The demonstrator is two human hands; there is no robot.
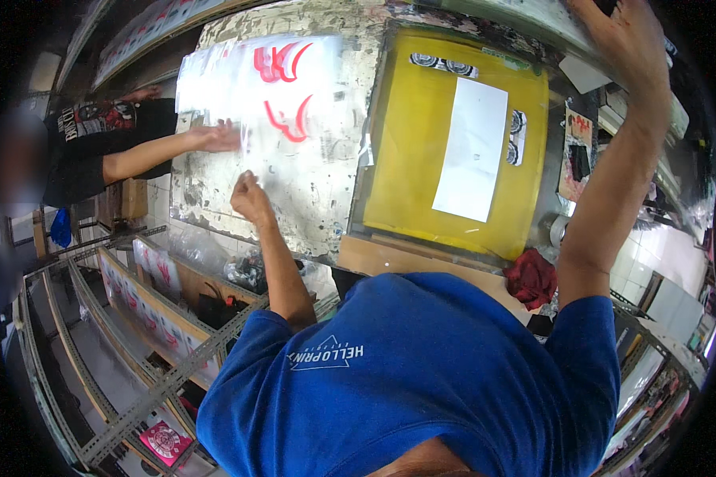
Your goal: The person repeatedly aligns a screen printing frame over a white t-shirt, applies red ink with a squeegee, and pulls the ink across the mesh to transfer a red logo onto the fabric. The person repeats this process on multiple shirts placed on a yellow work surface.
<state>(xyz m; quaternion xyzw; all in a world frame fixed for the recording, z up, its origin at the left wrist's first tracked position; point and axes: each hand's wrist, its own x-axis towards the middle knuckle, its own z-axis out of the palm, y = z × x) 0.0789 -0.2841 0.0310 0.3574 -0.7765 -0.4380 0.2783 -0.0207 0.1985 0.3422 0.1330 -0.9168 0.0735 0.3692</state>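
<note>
Over the near left part of the worn, paint-stained table (215, 187), my left hand (251, 199) hangs with its fingers curled together; what they hold, if anything, does not show. Just beyond it lies a pale, glossy sheet (215, 83) with red painted-looking marks. My right hand (627, 44) is stretched to the far right, beside a dark thing at the picture's rim, its fingertips partly cut off. Between my arms rests a yellow screen-printing frame (410, 151), with a white paper (471, 151) and black-and-white patterned strips (516, 137) on it.
A co-worker in black reaches in from the left, a hand (217, 137) at the sheet's edge. A dark red cloth (531, 278) is bunched at the frame's near right corner. Metal racks with printed boards (139, 298) stand at the lower left.
</note>
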